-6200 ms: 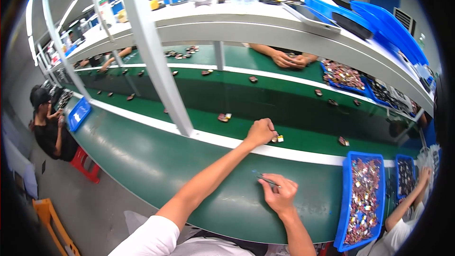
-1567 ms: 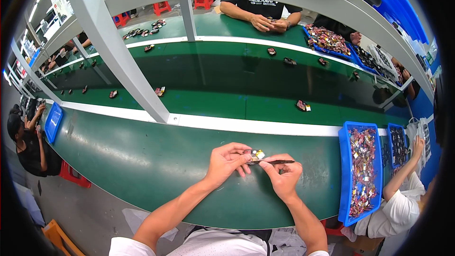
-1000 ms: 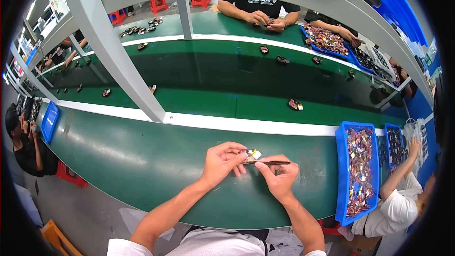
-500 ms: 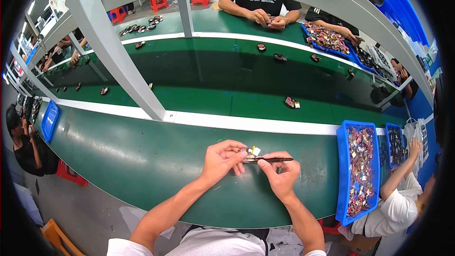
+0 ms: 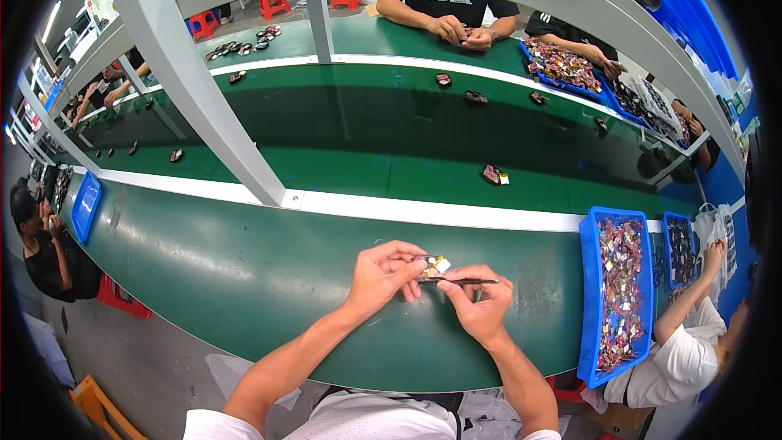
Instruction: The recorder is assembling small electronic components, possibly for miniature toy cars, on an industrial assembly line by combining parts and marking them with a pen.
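My left hand [image 5: 384, 274] pinches a small dark electronic assembly [image 5: 438, 264] that has a white and yellow piece at its upper right. Its lower side is partly hidden by my fingers. Black tweezers [image 5: 476, 281] lie in my closed right hand [image 5: 482, 303], with the thumb pressed along them. Their tip reaches to the assembly's lower edge; whether it touches is too small to tell. Both hands are just above the green worktable [image 5: 269, 277].
A blue tray [image 5: 587, 301] full of small reddish assemblies stands to my right, with a smaller blue tray [image 5: 679, 284] beyond it. Past the white rail [image 5: 456, 213], a green conveyor belt [image 5: 342, 171] carries scattered assemblies. A grey post [image 5: 191, 81] rises at left. Co-workers sit around.
The assemblies on the belt have shifted slightly to the left. My right hand has moved a little left and the tweezers' angle has changed. My left hand stays nearly still.
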{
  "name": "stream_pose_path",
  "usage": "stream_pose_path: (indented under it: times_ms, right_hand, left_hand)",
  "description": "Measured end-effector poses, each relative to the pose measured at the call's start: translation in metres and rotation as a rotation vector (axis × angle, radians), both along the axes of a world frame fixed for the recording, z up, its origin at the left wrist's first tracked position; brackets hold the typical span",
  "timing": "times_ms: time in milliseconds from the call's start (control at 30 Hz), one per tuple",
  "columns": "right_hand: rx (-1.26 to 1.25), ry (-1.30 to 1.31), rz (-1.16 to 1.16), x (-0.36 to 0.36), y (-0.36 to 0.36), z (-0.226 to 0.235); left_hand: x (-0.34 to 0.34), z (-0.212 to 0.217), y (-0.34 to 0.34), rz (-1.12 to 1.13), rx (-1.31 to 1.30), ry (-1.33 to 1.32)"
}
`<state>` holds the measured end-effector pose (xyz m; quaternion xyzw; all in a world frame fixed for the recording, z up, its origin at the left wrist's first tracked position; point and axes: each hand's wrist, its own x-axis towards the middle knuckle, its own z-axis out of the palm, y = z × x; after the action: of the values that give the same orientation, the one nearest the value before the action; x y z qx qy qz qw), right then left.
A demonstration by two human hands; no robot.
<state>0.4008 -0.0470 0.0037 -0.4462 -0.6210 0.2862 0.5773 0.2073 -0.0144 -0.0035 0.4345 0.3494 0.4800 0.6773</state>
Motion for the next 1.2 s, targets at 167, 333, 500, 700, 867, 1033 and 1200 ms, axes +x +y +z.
stream_pose_path:
  times_ms: [167, 333, 500, 700, 867, 1033, 1200]
  right_hand:
    - [0.127, -0.090, 0.043, 0.0006, 0.0019, 0.0055]
    - [0.166, -0.122, 0.044, 0.0006, 0.0026, 0.0057]
    - [0.182, -0.153, 0.042, 0.0035, 0.0012, 0.0060]
    - [0.145, -0.145, 0.055, 0.0036, 0.0017, 0.0051]
    - [0.178, -0.187, 0.084, 0.0037, 0.0006, 0.0102]
    - [0.197, -0.217, 0.099, 0.0027, 0.0026, 0.0077]
    - [0.263, -0.200, 0.099, 0.0007, 0.0043, 0.0017]
  left_hand:
    - [0.0006, 0.0028, 0.0010, -0.015, -0.021, 0.021]
    - [0.0012, 0.0011, 0.0027, -0.004, -0.005, 0.026]
    - [0.0028, 0.0007, 0.0016, -0.012, -0.004, 0.021]
    - [0.0031, -0.0010, 0.0025, -0.035, -0.035, 0.053]
    - [0.0044, 0.0029, 0.0015, -0.044, -0.033, 0.102]
    - [0.0050, -0.0019, 0.0039, -0.042, -0.056, 0.141]
    - [0.0072, -0.0020, 0.0034, -0.039, -0.060, 0.174]
